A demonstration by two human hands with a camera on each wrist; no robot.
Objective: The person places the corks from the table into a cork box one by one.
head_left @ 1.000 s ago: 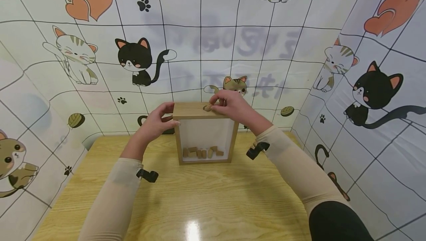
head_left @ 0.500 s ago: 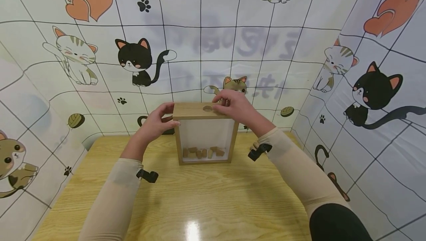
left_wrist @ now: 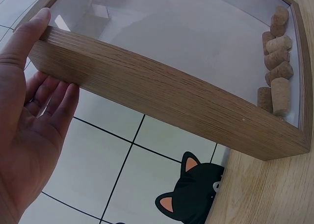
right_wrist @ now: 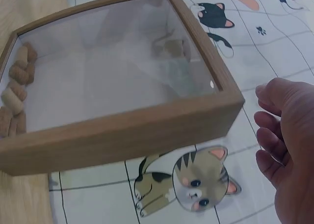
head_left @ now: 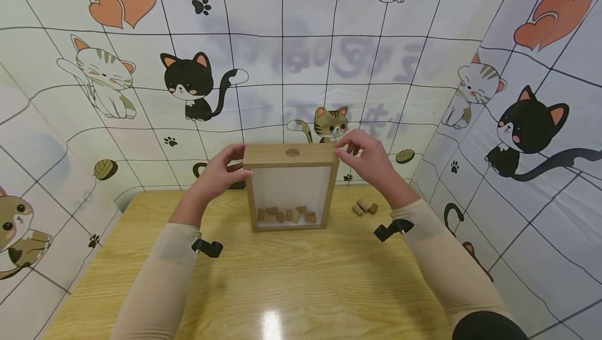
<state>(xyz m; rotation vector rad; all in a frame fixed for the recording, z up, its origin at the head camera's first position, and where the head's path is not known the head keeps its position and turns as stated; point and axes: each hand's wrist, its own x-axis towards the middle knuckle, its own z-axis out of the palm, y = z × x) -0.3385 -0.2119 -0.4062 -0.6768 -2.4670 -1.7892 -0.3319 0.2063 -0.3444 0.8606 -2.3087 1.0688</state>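
A shallow wooden display box (head_left: 291,157) with a clear front stands upright on the table, a round hole (head_left: 292,152) in its top. Several corks (left_wrist: 278,62) lie along its bottom. My left hand (head_left: 221,173) grips the box's upper left corner, thumb on the front edge and fingers behind. Beside the upper right corner is my right hand (head_left: 369,160), its fingers loosely bent with nothing between them. The right wrist view has that hand (right_wrist: 294,136) apart from the frame.
Several loose corks (head_left: 364,207) lie on the wooden table (head_left: 282,272), right of the box and below the right hand. A cloth wall (head_left: 263,68) printed with cartoon cats rises close behind the box and along both sides.
The cork pinched by my right hand over the hole is gone from its fingers. That hand has moved right, off the box top, uncovering the loose corks. My left hand stays put.
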